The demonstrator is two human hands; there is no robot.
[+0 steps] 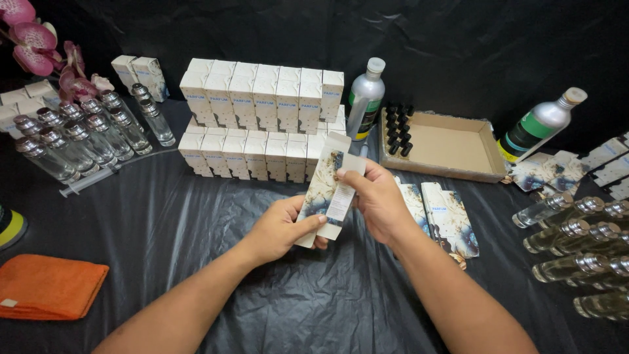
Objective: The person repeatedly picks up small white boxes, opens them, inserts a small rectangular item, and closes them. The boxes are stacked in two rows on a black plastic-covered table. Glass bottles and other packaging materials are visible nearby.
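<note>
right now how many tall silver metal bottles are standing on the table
2. One silver metal bottle stands just right of the stacked white boxes; the other silver bottle leans right of the cardboard tray. More could be hidden.
</note>
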